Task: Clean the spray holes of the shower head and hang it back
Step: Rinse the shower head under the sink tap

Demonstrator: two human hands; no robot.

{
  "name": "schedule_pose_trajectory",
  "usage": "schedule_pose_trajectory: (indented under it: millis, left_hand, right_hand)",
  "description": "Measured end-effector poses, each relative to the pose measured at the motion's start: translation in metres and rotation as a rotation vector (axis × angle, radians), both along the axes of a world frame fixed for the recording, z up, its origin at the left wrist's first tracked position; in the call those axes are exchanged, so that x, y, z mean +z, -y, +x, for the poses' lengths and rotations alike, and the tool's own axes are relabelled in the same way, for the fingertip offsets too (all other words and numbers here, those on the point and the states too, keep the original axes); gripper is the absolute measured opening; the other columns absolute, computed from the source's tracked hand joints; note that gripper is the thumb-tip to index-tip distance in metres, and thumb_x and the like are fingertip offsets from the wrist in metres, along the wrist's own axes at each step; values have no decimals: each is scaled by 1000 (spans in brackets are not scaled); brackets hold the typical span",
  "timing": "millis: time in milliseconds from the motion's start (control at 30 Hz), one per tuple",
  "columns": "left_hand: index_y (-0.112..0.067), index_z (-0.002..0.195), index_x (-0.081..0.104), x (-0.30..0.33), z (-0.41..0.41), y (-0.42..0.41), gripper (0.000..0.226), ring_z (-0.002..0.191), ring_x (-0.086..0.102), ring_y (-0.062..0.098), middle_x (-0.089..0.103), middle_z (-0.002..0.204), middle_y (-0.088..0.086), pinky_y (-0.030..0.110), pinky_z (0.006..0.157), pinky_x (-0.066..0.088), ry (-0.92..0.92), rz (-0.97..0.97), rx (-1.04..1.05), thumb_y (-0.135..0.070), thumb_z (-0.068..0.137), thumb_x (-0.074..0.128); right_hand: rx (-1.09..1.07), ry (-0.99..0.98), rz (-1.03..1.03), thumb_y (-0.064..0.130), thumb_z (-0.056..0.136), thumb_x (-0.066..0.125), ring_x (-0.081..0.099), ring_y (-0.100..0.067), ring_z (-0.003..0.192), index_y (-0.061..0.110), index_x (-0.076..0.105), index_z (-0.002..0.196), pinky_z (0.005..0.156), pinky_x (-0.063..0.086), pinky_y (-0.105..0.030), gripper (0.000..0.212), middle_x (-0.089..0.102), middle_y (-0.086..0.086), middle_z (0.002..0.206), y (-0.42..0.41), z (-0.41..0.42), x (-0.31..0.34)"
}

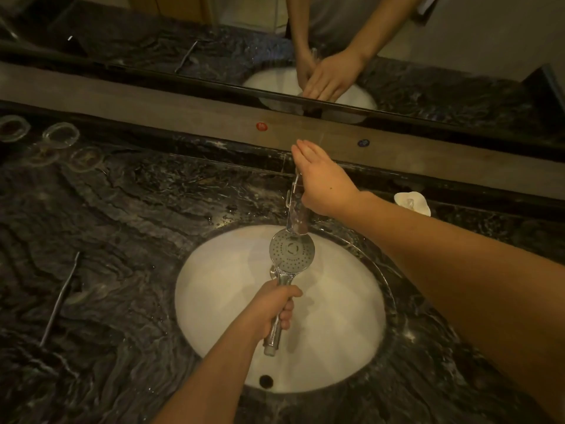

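Note:
A chrome shower head (292, 251) with a round grey face full of small spray holes is held face up over the white sink (220, 295). My left hand (279, 304) grips its handle from below. The chrome faucet (296, 209) stands at the sink's far rim, its spout ending just over the top edge of the shower head. My right hand (321, 182) rests on top of the faucet, fingers stretched out flat toward the wall. I cannot tell whether water is running.
Dark marble counter (122, 224) surrounds the sink. A thin metal tool (59, 299) lies at the left. Several clear glass cups (61, 136) stand at the far left. A white shell-shaped dish (412, 202) sits at the right. A mirror (183, 41) runs along the back.

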State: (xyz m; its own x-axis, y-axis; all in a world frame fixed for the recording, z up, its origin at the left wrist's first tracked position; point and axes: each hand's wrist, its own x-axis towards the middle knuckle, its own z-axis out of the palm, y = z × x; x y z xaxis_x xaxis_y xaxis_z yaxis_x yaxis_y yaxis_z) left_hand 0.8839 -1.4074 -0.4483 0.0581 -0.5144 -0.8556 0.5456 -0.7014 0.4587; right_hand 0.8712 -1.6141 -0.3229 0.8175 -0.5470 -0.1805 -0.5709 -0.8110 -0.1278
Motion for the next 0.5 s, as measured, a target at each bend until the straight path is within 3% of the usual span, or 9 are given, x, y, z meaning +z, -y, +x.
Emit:
schedule_pose_trajectory:
  millis: [500]
  left_hand:
    - [-15, 89, 43, -7, -1, 1, 20, 43, 29, 14, 37, 57, 2, 21, 40, 28, 18, -33, -2, -8, 91, 62]
  right_hand:
    - [42, -86, 69, 10, 89, 62, 13, -25, 151, 8, 16, 157, 119, 18, -37, 82, 14, -10, 164, 13, 9, 21]
